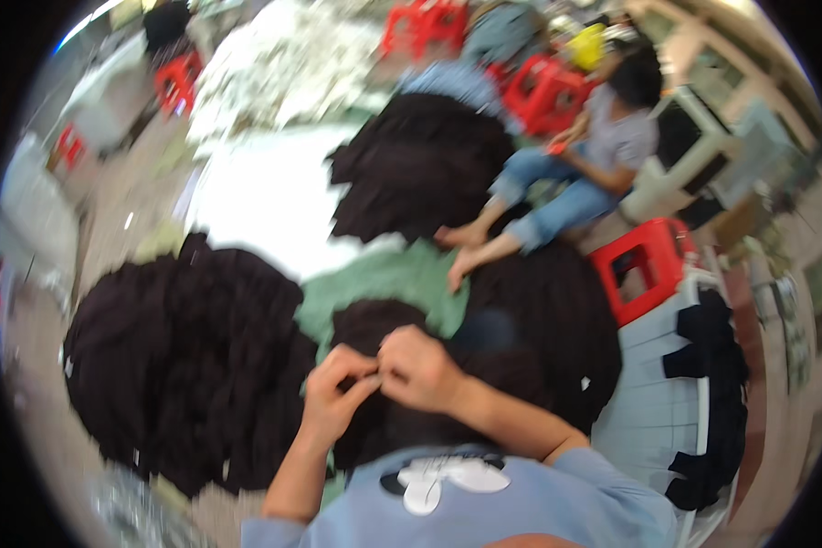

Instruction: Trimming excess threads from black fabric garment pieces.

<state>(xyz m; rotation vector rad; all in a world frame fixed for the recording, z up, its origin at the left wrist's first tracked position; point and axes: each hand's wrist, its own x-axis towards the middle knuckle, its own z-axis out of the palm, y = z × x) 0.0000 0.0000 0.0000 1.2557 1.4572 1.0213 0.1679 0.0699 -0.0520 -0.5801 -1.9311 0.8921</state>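
My left hand [334, 388] and my right hand [420, 370] meet in front of my chest, fingertips almost touching. Thumb and fingers are pinched together on both. What lies between the fingertips is too small and blurred to name. Dark brown cloth [379, 320] lies just beyond and below the hands, over my lap side. Under it spreads a green cloth [365, 274]. A big heap of dark garments [187, 365] is to the left of my hands, and another dark heap [553, 329] to the right.
A person [616, 137] sits barefoot across on the right, near a third dark pile [420, 164]. White sheeting [265, 196] and a pale cloth heap [283, 64] lie farther off. A red stool [644, 269] and a white rack [653, 402] with dark pieces stand at the right.
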